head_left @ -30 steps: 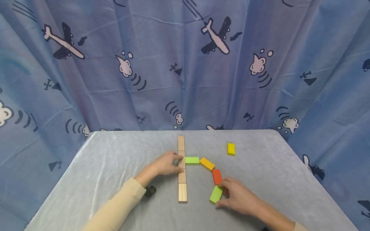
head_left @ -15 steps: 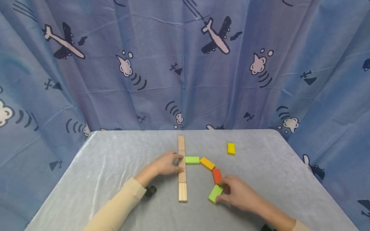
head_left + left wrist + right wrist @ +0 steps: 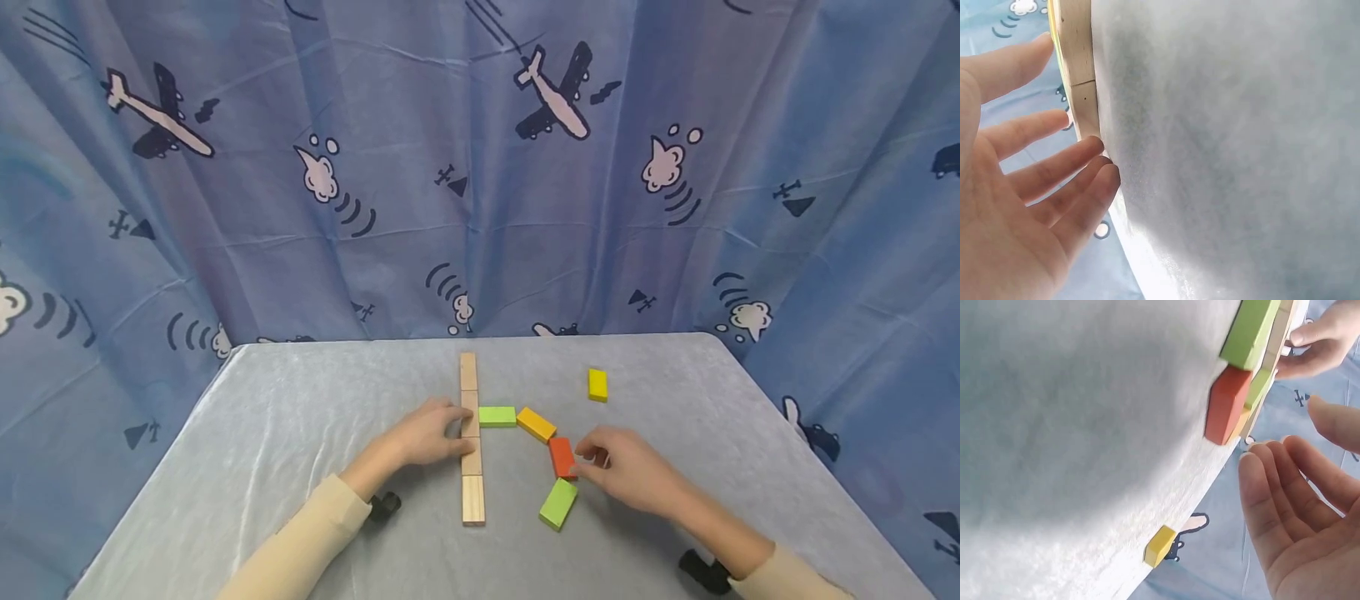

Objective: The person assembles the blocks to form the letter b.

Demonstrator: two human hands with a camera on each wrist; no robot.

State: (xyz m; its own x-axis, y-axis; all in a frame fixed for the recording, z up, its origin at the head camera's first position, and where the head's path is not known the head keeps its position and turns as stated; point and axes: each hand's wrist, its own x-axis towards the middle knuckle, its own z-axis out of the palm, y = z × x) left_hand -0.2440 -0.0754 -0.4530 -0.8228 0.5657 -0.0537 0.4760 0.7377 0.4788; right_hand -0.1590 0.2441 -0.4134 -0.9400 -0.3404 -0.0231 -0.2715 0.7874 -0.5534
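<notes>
Plain wooden blocks (image 3: 473, 500) lie end to end in a straight row. My left hand (image 3: 427, 432) rests beside the row's middle, thumb and fingertips at the blocks, its fingers loosely bent in the left wrist view. From the row's right side a curve of blocks runs out: light green (image 3: 497, 417), orange (image 3: 536, 424), red (image 3: 562, 457) and, nearest me, another green block (image 3: 558, 504). My right hand (image 3: 630, 468) hovers just right of the red block, thumb tip overlapping its edge. The right wrist view shows nothing between its relaxed fingers (image 3: 1257, 481).
A single yellow block (image 3: 597, 385) lies apart, towards the back right of the cloth-covered table (image 3: 300, 375). Behind the table hangs a blue curtain (image 3: 390, 275) printed with planes. Each wrist carries a dark camera (image 3: 703, 572).
My right hand has let go of the nearest green block and moved up and away, to beside the red one. That green block shifted slightly left before release. The left hand stays at the row.
</notes>
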